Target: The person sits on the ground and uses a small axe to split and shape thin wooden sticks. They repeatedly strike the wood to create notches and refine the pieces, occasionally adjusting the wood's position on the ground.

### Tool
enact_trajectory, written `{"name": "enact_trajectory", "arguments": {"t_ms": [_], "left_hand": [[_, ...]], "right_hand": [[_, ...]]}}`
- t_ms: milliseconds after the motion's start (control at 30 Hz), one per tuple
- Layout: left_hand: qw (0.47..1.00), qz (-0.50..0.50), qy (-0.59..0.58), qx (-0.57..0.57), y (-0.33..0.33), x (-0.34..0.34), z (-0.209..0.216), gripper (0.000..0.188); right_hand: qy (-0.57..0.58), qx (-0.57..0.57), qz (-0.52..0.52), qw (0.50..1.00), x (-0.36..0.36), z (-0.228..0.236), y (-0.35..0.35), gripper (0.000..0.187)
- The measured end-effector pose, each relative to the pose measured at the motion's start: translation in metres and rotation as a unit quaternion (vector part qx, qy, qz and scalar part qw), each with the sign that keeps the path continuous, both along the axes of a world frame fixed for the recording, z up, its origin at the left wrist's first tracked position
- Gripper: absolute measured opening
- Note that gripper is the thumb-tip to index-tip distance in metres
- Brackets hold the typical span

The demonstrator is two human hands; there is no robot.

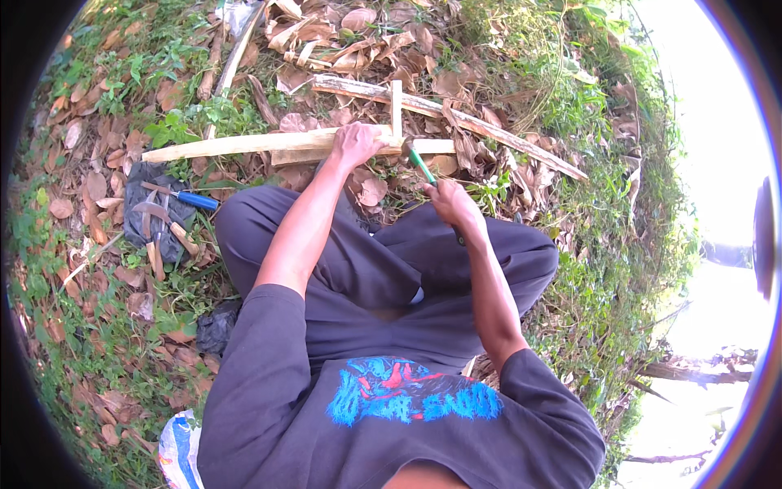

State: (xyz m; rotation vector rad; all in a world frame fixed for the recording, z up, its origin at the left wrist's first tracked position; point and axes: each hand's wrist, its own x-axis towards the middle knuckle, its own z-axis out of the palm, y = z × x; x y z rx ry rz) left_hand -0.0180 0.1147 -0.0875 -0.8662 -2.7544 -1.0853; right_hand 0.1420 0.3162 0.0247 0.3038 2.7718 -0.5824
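Note:
My left hand (356, 145) is closed over a long pale wooden strip (236, 145), near its right end. My right hand (453, 202) grips a hammer (422, 165) by its green handle. The hammer's head lies at the right end of the strips, just below a short wooden piece (397, 106). This short piece stands out at roughly a right angle, pointing away from me. A second pale strip (440, 147) runs along the near side of the first, partly hidden by my left hand. Whether a nail is at the joint, I cannot tell.
A bark-edged strip (481, 129) lies beyond on the dry leaves. To my left, a black plastic bag (175, 244) carries a blue-handled tool (195, 200) and a curved blade with a wooden handle (183, 238). My crossed legs (326, 244) are close below the work.

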Motion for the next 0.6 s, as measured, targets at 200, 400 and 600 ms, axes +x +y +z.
{"name": "enact_trajectory", "arguments": {"t_ms": [200,400,600], "left_hand": [[0.998,-0.001,0.063,0.011,-0.011,0.003,-0.027,0.034],[0.997,0.005,0.07,0.025,-0.011,0.001,-0.025,0.033],[1.0,-0.008,-0.022,0.001,-0.01,-0.004,0.003,0.032]], "right_hand": [[0.09,-0.056,-0.062,0.992,0.017,0.054,-0.037,0.027],[0.22,-0.022,-0.088,0.971,-0.006,0.055,-0.037,0.03],[0.086,-0.016,-0.013,0.996,-0.01,0.031,-0.022,0.033]]}}
